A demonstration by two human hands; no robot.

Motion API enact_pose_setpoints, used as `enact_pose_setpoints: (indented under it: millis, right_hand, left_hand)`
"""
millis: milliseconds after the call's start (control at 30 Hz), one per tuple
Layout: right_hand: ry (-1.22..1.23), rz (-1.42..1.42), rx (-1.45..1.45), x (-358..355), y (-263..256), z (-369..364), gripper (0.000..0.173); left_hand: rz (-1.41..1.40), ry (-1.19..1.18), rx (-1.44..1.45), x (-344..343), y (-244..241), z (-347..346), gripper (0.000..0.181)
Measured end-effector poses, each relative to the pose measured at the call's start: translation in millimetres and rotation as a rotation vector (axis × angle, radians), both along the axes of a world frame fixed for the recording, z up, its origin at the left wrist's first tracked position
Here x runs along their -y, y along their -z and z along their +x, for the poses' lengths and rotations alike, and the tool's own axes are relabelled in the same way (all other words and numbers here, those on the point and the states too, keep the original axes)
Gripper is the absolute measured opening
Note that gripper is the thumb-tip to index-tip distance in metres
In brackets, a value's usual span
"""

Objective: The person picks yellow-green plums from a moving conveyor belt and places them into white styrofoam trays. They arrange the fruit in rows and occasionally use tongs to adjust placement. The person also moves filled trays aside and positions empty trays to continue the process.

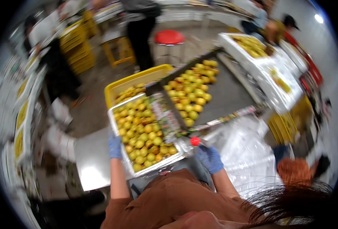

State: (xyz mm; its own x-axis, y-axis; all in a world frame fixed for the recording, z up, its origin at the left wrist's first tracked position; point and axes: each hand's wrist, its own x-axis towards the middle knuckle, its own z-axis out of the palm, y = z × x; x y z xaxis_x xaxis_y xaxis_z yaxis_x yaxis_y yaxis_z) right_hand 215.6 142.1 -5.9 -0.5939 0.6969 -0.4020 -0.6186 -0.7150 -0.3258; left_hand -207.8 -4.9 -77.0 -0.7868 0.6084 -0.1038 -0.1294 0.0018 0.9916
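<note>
A white foam box (pixel 115 126) full of yellow-green fruits with brown patches (pixel 141 137), which look like fresh jujubes, sits tilted before me. My left hand (pixel 115 146), in a blue glove, grips the box's left wall. Past the box's near right corner is my right hand (pixel 209 159), also gloved in blue. It is close to a red cap (pixel 195 141) that seems to top a clear bottle; blur hides whether the fingers hold anything. Beyond the box, more fruits (pixel 190 94) lie along the left of a dark sorting tray (pixel 229 88).
A yellow crate (pixel 140 75) with fruits stands behind the box. Steel tabletop (pixel 93 154) extends left, clear plastic sheeting (pixel 243 148) right. White foam boxes (pixel 260 68) flank the tray. A red stool (pixel 169 37), stacked yellow crates (pixel 76 47) and several people occupy the surroundings.
</note>
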Motion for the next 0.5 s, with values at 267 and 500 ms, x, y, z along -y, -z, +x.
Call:
enact_pose_setpoints:
  millis: [267, 500]
  right_hand:
    - [0.248, 0.979, 1.099, 15, -23, 25, 0.048]
    - [0.175, 1.112, 2.040, -15, 15, 106, 0.070]
  left_hand:
    - [-0.016, 0.022, 0.012, -18, 8, -23, 0.069]
    - [0.068, -0.007, -0.002, 10, 16, -29, 0.056]
